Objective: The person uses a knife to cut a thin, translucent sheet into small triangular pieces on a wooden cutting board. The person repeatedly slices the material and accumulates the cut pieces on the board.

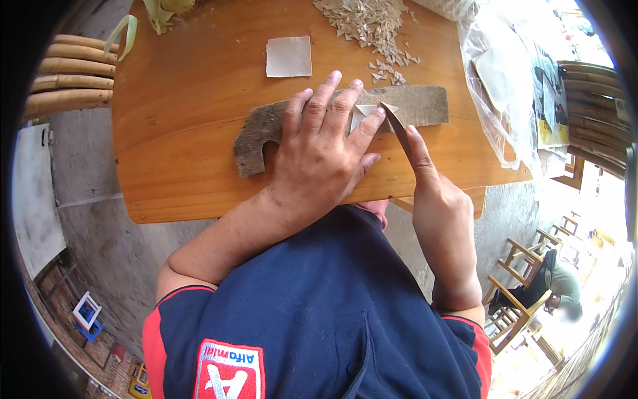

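Observation:
My left hand (pixel 316 146) lies flat with fingers spread on a worn wooden board (pixel 422 106) that has a hooked notch at its left end. Under its index finger is a small pale piece (pixel 359 113), partly hidden by the finger. In my right hand (pixel 442 206) is a narrow dark knife (pixel 397 130), its handle covered by the grip and my index finger stretched along it. The tip touches the pale piece close to my left index fingertip. Beyond the board lies a cream square sheet (pixel 289 57).
A heap of small pale triangles (pixel 372 23) covers the far part of the wooden table (pixel 193 133). A clear plastic bag (pixel 495 86) hangs over the right edge. Bamboo seats (pixel 73 73) stand on both sides. Another person (pixel 565 282) bends near wooden frames at far right.

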`<state>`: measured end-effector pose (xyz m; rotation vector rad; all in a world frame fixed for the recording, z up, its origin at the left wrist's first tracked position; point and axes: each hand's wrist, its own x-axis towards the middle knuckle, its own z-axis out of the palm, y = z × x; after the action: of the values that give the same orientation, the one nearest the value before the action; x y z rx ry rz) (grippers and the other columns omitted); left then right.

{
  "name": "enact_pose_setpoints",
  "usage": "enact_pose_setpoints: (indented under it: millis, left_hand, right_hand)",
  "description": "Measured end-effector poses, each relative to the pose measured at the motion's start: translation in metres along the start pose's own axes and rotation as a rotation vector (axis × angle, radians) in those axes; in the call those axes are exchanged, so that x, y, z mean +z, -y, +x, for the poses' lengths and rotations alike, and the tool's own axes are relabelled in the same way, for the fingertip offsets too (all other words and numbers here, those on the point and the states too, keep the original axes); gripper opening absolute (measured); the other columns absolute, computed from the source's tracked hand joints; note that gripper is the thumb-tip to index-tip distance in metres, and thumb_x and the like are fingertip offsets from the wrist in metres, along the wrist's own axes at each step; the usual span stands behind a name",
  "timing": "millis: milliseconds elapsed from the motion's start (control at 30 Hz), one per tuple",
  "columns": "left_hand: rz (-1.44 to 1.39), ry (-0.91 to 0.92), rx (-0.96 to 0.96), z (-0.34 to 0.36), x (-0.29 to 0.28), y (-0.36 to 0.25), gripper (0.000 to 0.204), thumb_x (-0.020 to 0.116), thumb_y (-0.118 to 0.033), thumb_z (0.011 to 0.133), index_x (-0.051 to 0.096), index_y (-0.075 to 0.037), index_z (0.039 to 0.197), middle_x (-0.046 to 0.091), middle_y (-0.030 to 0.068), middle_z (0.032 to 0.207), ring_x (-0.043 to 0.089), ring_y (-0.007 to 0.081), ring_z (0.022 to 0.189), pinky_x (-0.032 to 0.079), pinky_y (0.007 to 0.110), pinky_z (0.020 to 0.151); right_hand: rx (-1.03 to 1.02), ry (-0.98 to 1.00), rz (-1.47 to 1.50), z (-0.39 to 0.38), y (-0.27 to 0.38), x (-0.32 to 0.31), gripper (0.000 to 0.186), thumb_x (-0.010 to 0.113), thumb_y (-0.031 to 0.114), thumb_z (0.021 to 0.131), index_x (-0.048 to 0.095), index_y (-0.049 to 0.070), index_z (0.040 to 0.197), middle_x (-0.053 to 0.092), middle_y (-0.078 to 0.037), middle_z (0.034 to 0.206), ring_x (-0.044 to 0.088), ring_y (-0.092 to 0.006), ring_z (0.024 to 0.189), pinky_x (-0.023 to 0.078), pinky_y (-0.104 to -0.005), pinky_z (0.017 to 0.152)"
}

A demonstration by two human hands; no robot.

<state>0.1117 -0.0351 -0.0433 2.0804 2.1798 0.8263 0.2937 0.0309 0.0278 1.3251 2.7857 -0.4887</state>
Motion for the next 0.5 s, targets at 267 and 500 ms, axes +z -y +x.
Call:
enact_pose_setpoints:
  millis: [267,500]
  left_hand:
    - [0.007,0.001,0.007,-0.001,0.001,0.001,0.056,0.079,-0.037,0.086,0.064,-0.018,0.136,0.050,0.0148,0.148,0.039,0.0364,0.145,0.029,0.053,0.117]
    - [-0.023,0.032,-0.032,0.004,-0.002,-0.005,0.062,0.077,-0.041,0.087,0.059,-0.020,0.143,0.047,0.0164,0.147,0.039,0.0360,0.143,0.028,0.055,0.118]
  right_hand:
    - [0.032,-0.078,0.150,-0.012,-0.012,0.000,0.068,0.055,-0.010,0.091,0.053,0.019,0.153,0.065,-0.026,0.083,0.069,-0.0373,0.067,0.056,-0.0432,0.067]
    - [0.040,-0.105,0.220,-0.007,-0.020,-0.007,0.065,0.059,-0.009,0.092,0.056,0.019,0.151,0.070,-0.026,0.099,0.073,-0.0378,0.080,0.058,-0.0388,0.075]
